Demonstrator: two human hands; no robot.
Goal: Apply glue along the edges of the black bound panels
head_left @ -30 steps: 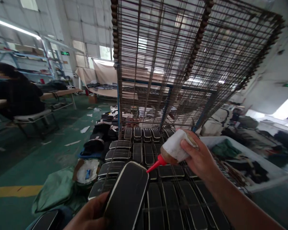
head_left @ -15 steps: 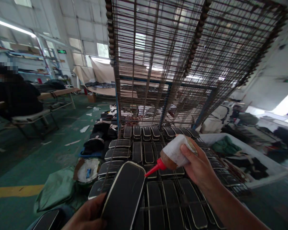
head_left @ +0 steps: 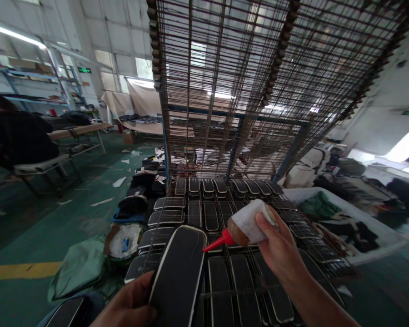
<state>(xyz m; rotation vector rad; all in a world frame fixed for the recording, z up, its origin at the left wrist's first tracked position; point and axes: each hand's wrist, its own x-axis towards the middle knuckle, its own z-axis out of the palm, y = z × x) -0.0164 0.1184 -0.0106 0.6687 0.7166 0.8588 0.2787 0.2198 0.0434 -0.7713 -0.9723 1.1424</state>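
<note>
My left hand (head_left: 134,302) grips the lower left edge of a long black panel (head_left: 179,272) with rounded corners and a pale rim; its lower end runs out of the picture. In my right hand (head_left: 276,238) is a squeeze bottle (head_left: 248,222) with a whitish wrapping and a red pointed nozzle (head_left: 216,241). The bottle is tilted, and its tip meets the panel's right rim near the top corner. Beneath both hands, similar black panels (head_left: 221,286) lie in rows on a wire rack. What is inside the bottle cannot be made out.
A tall wire rack (head_left: 225,81) leans up behind the rows. To the left are a round tub (head_left: 124,243), a green cloth bag (head_left: 77,268) and a pile of black goods (head_left: 134,202). A white bin (head_left: 378,254) stands right. A person (head_left: 17,131) sits at far left.
The nozzle has slid slightly down the panel's right rim, my right hand moving a little down and left with the bottle. My left hand still grips the panel.
</note>
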